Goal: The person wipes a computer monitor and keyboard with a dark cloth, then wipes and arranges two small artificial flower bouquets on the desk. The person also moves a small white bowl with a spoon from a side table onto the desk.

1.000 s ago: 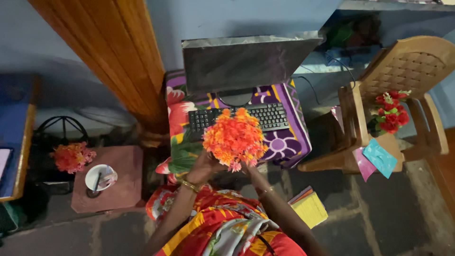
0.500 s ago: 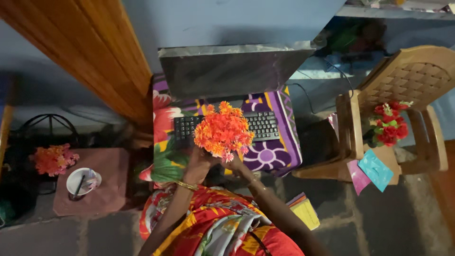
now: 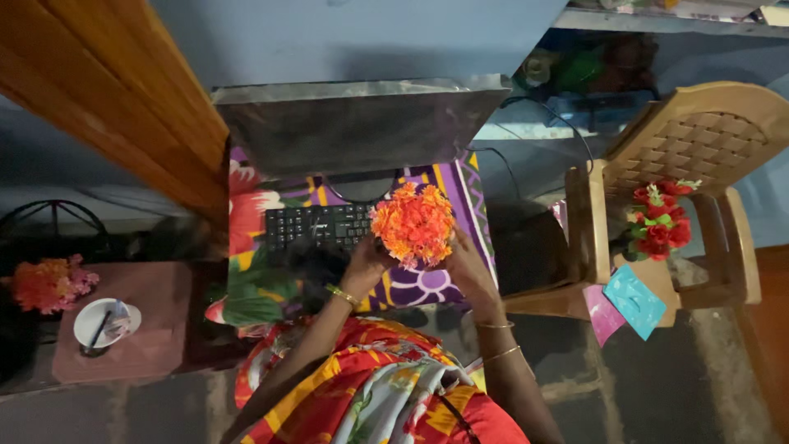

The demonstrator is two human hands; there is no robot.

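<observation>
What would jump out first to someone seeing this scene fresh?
The bright orange flower ball, held between the left hand and right hand over the black keyboard at centre. Next, the red flower bunch on the tan plastic chair at right.

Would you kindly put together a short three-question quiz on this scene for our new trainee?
1. True or false: both hands hold the orange flower bunch.
2. What lies under the bunch? A) black keyboard B) white bowl C) plastic chair
3. Name the colour of the flowers on the chair seat.

Key
1. True: the left hand and right hand cup it from either side.
2. A
3. Red
</observation>
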